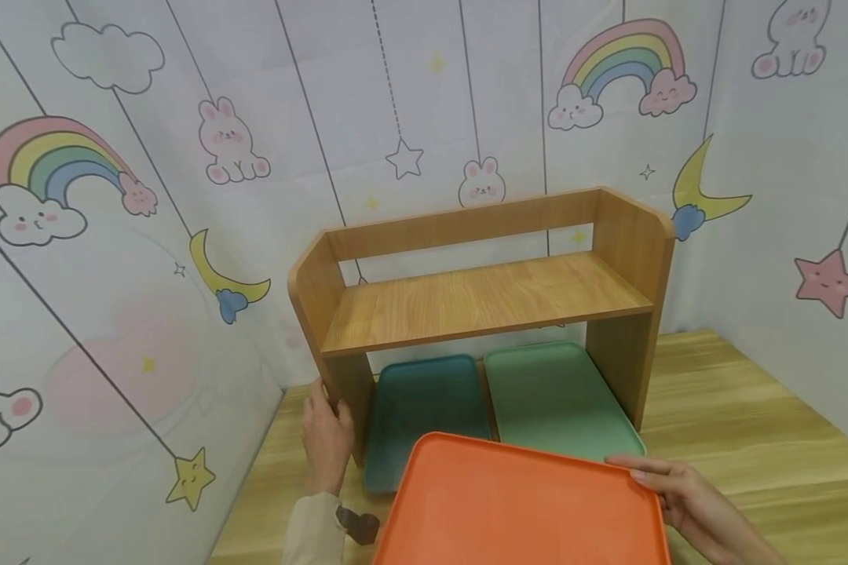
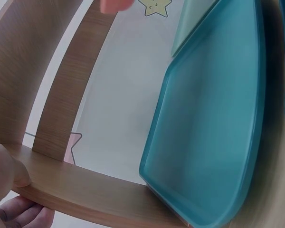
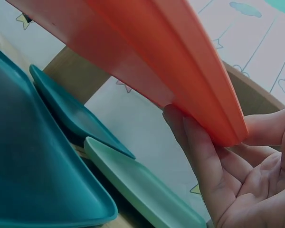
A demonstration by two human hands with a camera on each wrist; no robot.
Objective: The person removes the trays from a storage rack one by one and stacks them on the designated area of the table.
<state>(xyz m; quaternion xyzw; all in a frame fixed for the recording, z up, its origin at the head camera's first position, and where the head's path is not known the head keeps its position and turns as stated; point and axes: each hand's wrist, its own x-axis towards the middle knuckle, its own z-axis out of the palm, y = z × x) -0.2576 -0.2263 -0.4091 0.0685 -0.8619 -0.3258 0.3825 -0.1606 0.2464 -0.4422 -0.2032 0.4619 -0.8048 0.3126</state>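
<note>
My left hand (image 1: 327, 439) grips the left side panel of a wooden desk shelf (image 1: 480, 302). In the left wrist view the thumb lies on the panel's inner face, with fingers (image 2: 26, 213) on the outer side. My right hand (image 1: 692, 494) pinches an orange tray (image 1: 530, 510) by its far right corner, the thumb on one side and fingers on the other. The tray is raised in front of the shelf, its near part cut off by the frame. Under the shelf board lie a teal tray (image 1: 427, 400) and a light green tray (image 1: 561, 400), side by side.
Another teal tray (image 3: 38, 156) lies lower in the right wrist view; the orange tray hides it from the head view. The wood-grain table (image 1: 749, 424) extends right of the shelf. A curtain with cartoon prints (image 1: 410, 94) surrounds the table's back and sides.
</note>
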